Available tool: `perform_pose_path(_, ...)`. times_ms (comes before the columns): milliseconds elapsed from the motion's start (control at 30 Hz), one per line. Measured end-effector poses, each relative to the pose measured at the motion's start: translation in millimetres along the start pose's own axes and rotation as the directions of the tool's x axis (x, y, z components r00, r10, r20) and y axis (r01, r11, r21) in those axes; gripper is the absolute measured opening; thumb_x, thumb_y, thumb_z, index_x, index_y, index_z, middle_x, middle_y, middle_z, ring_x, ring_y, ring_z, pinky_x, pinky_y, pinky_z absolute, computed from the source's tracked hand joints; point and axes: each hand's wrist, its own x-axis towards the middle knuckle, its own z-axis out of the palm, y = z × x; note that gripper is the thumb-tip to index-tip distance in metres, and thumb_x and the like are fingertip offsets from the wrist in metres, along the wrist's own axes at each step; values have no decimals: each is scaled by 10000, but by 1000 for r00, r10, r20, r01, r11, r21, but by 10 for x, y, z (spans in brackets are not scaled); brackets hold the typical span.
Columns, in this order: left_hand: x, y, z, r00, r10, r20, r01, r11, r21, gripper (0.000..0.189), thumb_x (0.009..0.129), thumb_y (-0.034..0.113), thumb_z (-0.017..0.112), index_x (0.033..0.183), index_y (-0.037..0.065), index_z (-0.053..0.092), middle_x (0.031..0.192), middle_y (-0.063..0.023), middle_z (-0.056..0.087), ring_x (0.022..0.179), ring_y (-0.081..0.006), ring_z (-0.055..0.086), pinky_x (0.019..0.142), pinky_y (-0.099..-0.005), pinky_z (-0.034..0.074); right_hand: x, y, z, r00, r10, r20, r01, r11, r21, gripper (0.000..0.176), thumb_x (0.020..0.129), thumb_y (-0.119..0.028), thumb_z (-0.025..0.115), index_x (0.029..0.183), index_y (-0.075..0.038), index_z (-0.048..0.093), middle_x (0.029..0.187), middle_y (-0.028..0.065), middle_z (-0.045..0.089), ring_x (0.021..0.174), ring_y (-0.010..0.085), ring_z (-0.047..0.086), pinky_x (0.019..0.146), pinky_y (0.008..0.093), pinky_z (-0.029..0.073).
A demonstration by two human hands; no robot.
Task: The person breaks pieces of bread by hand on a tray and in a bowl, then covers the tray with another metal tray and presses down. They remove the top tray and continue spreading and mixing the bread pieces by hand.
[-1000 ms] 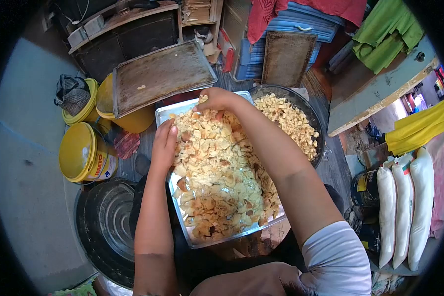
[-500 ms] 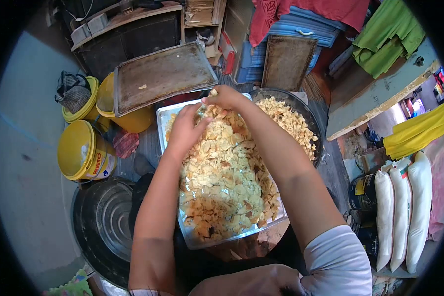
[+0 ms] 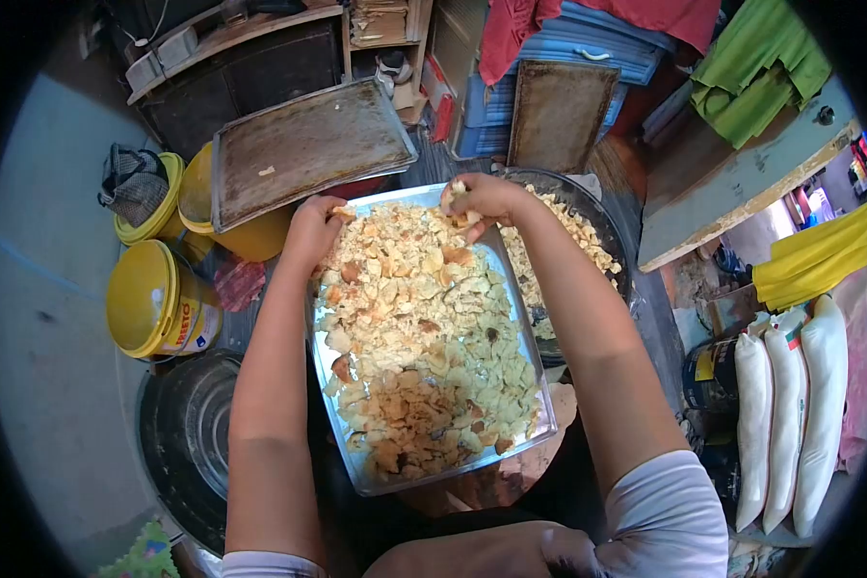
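Note:
A shallow metal tray point(image 3: 549, 424) lies over my lap, spread with torn, dried bread pieces point(image 3: 424, 328), pale with some browned bits. At its upper left corner, my left hand point(image 3: 315, 231) has its fingers curled together around a bread piece, close against the rim. Over the upper right corner, my right hand point(image 3: 489, 200) is closed on bread bits that show between thumb and fingers. Just beyond on the right, a large round dark pan point(image 3: 628, 260) holds more bread pieces, partly hidden by my right forearm.
Worn baking trays point(image 3: 308, 144) rest across yellow buckets point(image 3: 250, 241) at the back left. A lidded yellow bucket point(image 3: 144, 299) and a black round basin point(image 3: 178, 453) stand left. Another baking tray point(image 3: 561, 116) leans on blue drawers point(image 3: 482, 125). White filled bags point(image 3: 790, 424) stand right.
My hands have moved apart from the tray's top middle, the left one to the left corner and the right one to the right corner. More of the bread's surface shows now.

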Motion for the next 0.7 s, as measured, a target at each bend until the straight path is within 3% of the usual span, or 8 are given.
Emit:
perform_pose_path(133, 10, -30, 46, 988, 98, -123, -104, 993, -46, 284, 798, 94, 652, 1072, 18, 656, 1049, -198, 632, 1008, -344, 592, 886, -392, 457, -46, 102, -36, 999, -47, 3, 47, 997, 67, 376, 809, -45, 652, 1164, -57, 527, 1083, 60, 579, 850, 189, 633, 601, 317, 608)
perform_pose_path(200, 2, 9, -17, 989, 120, 86, -112, 989, -92, 295, 830, 92, 635, 1108, -6, 633, 1049, -166, 642, 960, -283, 625, 830, -340, 481, -14, 102, -59, 993, -105, 47, 101, 991, 90, 481, 762, -4, 661, 1215, -39, 503, 1198, 100, 517, 981, 206, 593, 597, 320, 607)
perform_pose_path(233, -9, 60, -45, 989, 120, 86, -112, 990, -91, 295, 830, 92, 635, 1108, -6, 633, 1049, -166, 642, 960, -283, 625, 830, -340, 481, -7, 87, -60, 993, -106, 48, 101, 991, 91, 481, 762, -4, 661, 1215, -39, 503, 1198, 100, 517, 981, 206, 593, 597, 320, 607)
perform_pose_path(333, -28, 185, -36, 984, 113, 137, -98, 989, -112, 293, 842, 104, 631, 1113, -8, 631, 1039, -157, 647, 933, -270, 630, 827, -334, 481, -13, 10, -57, 991, -131, 10, 130, 990, 56, 475, 755, 14, 653, 1206, -28, 509, 1140, 85, 544, 902, 203, 618, 573, 311, 596)
perform_pose_path(400, -8, 184, 0, 990, 56, 127, -30, 979, -202, 282, 846, 132, 640, 1093, -5, 638, 997, -145, 660, 902, -256, 634, 815, -335, 484, 2, -54, -51, 989, -134, -68, 130, 990, -60, 428, 761, 22, 623, 1177, -12, 530, 1074, 66, 592, 839, 168, 629, 581, 297, 593)
perform_pose_path(500, 77, 92, 71, 987, 157, 34, -152, 982, -111, 247, 817, 167, 667, 1004, 7, 670, 938, -156, 666, 895, -300, 631, 813, -365, 486, 79, -135, -44, 970, -212, -117, 190, 967, -172, 364, 745, 11, 633, 1105, 4, 583, 1006, 61, 625, 781, 149, 625, 547, 268, 556)
perform_pose_path(600, 119, 124, 101, 991, 105, 79, -92, 984, -154, 236, 812, 180, 675, 974, 8, 673, 925, -149, 664, 882, -300, 627, 803, -373, 488, 167, -141, 11, 955, -283, -83, 255, 935, -247, 290, 738, 14, 643, 1027, 12, 621, 946, 50, 642, 726, 131, 611, 531, 254, 520)
perform_pose_path(700, 142, 241, 109, 990, 119, 79, -112, 989, -95, 229, 835, 168, 679, 986, -3, 664, 911, -133, 664, 859, -238, 646, 773, -330, 498, 352, -25, 27, 903, -414, -118, 352, 867, -353, 259, 731, 7, 685, 984, 28, 632, 807, 78, 638, 673, 163, 632, 513, 309, 542)
